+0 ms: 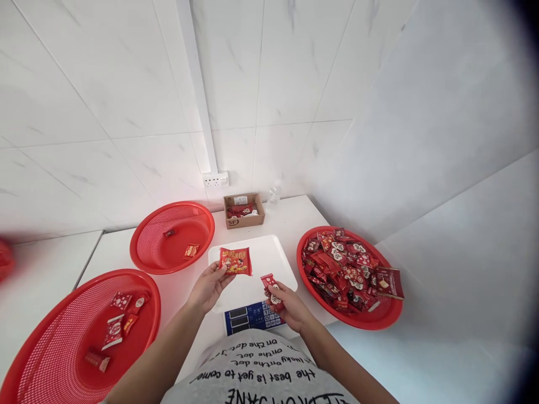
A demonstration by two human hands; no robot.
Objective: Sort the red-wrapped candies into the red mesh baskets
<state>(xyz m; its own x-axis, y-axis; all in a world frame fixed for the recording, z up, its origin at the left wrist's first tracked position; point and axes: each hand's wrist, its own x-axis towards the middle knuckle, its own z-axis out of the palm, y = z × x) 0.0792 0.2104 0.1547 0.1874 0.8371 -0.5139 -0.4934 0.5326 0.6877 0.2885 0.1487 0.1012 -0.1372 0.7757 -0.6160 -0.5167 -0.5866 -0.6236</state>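
My left hand (209,286) pinches a red snack packet (236,261) by its lower left corner and holds it over the white tray of a kitchen scale (269,255). My right hand (286,306) is closed on a couple of small red candy packets (272,289) just above the scale's blue keypad (252,318). To the right, a red basket (379,321) is heaped with several red wrapped sweets (347,268).
A red basket (145,255) behind the left hand holds two small packets. A nearer red basket (54,348) at the lower left holds several packets. A small cardboard box (244,210), a clear bottle (273,197) and a wall socket (214,180) stand by the tiled wall.
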